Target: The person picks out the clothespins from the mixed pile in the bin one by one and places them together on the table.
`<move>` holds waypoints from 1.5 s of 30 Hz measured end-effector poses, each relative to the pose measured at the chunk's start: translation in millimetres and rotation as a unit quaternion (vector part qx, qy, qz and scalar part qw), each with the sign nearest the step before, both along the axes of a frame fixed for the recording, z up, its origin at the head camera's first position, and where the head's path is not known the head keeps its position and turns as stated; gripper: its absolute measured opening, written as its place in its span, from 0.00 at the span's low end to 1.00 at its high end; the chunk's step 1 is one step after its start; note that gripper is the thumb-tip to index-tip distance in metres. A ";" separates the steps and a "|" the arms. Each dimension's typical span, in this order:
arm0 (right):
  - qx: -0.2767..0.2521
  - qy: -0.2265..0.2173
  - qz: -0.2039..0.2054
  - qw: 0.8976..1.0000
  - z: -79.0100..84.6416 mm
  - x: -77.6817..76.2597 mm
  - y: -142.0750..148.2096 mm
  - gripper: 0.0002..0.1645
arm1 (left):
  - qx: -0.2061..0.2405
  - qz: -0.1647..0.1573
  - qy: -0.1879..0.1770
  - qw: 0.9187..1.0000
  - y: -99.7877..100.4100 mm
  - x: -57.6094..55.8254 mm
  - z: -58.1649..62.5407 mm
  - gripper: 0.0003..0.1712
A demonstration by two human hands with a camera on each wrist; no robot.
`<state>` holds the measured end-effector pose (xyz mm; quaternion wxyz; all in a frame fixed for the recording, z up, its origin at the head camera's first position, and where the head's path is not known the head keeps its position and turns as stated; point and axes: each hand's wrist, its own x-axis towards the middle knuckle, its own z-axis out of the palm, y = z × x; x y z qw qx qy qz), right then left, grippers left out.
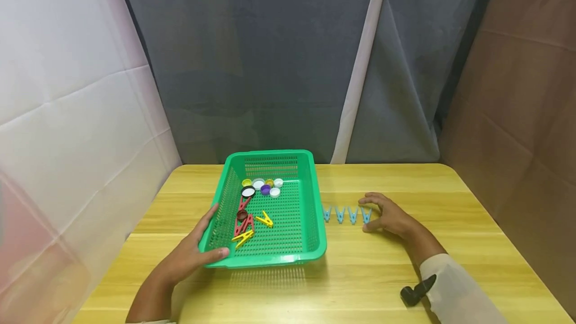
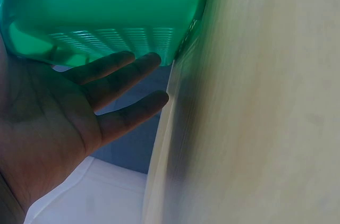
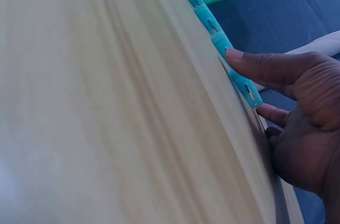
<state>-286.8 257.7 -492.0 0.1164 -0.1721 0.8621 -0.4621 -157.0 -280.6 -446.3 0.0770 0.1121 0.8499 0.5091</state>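
Observation:
A green plastic basket [image 1: 294, 259] stands on the left of the table, its near end seemingly raised above a shadow. My left hand [image 1: 189, 256] grips its near left corner, thumb over the rim and other fingers along the outside. In the left wrist view, several fingers [image 2: 127, 78] stretch out beside the basket wall. Several light blue clothespins [image 1: 340, 215] form a row right of the basket. At the row's right end, my right hand [image 1: 389, 216] spreads thumb and fingers around the last clothespin [image 1: 366, 215]; whether it touches it is hard to tell.
Inside the basket lie yellow clothespins [image 1: 264, 219], red clothespins [image 1: 247, 223] and several bottle caps [image 1: 265, 190], in white, purple, yellow and black. The wooden table [image 1: 360, 274] meets a grey curtain [image 1: 279, 64] behind, with cloth walls at both sides.

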 end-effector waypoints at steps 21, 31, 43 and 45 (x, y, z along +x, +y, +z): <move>0.018 0.000 -0.014 1.000 50.4 5.2 -19.6 0.55 | 0.016 -0.008 -0.003 1.000 -1.7 -1.9 -3.6 0.66; -0.009 0.048 0.027 0.998 88.5 4.4 -44.0 0.58 | 0.017 -0.009 0.000 1.000 -1.4 -2.3 -1.7 0.66; -0.113 0.008 0.082 0.990 131.7 8.9 -94.3 0.57 | 0.018 -0.009 -0.003 1.000 -0.7 -1.3 0.2 0.66; -0.114 -0.003 0.096 0.989 134.9 9.4 -107.0 0.55 | 0.020 -0.009 -0.004 1.000 -0.8 -1.0 0.5 0.66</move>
